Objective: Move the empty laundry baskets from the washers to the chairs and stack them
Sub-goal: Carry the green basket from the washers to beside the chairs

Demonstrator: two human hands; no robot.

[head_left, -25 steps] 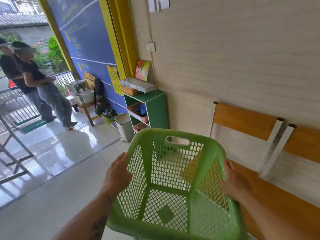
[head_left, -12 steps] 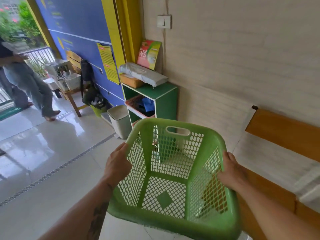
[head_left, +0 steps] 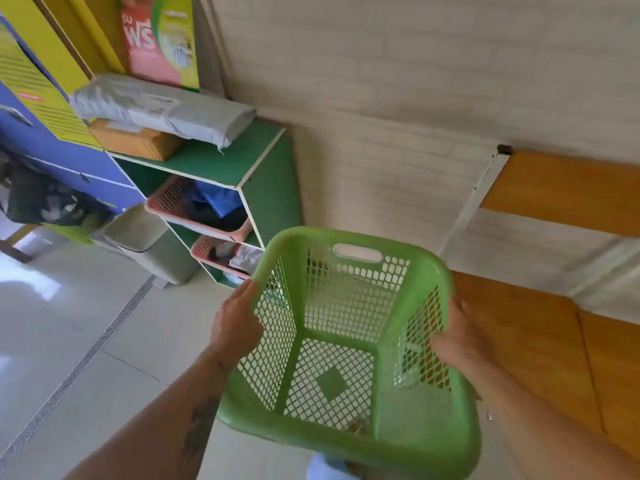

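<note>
I am gripping the green laundry basket (head_left: pixel 349 337) by its two side rims, my left hand (head_left: pixel 235 323) and right hand (head_left: pixel 457 337) both curled shut over the smooth rolled edge. It is hanging in the air, left of the wooden chair seat (head_left: pixel 540 341). The lattice walls are thin, flexible plastic; setting it down off-centre, it could be sliding off that slick seat.

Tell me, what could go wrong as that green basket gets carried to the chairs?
The basket hangs in the air, held only by its side rims in the left hand and right hand; a slip could drop it. The green shelf stands close on the left, so a swing might clip it. The chair is at its right edge and might get bumped.
</note>
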